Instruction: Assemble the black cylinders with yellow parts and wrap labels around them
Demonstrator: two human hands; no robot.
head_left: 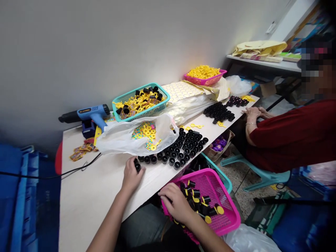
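My left hand (132, 175) rests on the white table with its fingers round a small black plastic cylinder (138, 168), at the near left end of a cluster of similar black cylinders (181, 147) standing on end. My right hand (175, 200) is at the left rim of a pink basket (232, 210) by my lap. Its fingers are curled, and what they hold, if anything, is hidden. Inside the basket lie black cylinders with yellow lids (206, 200). Behind the cluster, an open clear plastic bag (120, 138) contains yellow ring-tabbed pieces (149, 131) and tiny coloured beads (138, 132).
A blue heat gun (90, 113) and its cord (91, 161) are at left. Behind the bag stands a teal basket (141, 113) of mixed parts; farther off, a pink basket (210, 81) of yellow pieces. A co-worker in a red shirt (286, 136) sits at right.
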